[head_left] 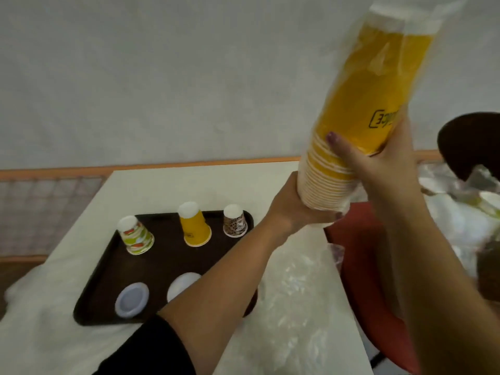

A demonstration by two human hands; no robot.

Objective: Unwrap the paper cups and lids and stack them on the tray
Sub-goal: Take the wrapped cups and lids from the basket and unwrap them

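A tall stack of yellow paper cups [359,117], nested rim-down and tilted with its top leaning to the right, was held up in the air above the table [167,190], to the right of the tray. A clear plastic wrapper [422,28] still covered the upper part of the stack, while the lower rims were bare. The left hand [295,209] cupped the bottom end of the stack, its grip closed around the lowest rims. The right hand [378,163] was wrapped around the stack a little higher up, thumb across the front, its grip closed on the cups. On the dark tray [108,269] stood three upside-down cups in a row at the far side: a green-and-orange patterned cup [136,235] at the left, a single yellow cup [194,227] in the middle, and a brown patterned cup [234,221] at the right. Nearer the person lay a greyish lid [132,299] and a white lid [181,285], the latter partly hidden by the left forearm. Crumpled clear plastic [295,288] lay on the table just right of the tray. A red chair [359,253] stood beside the table.
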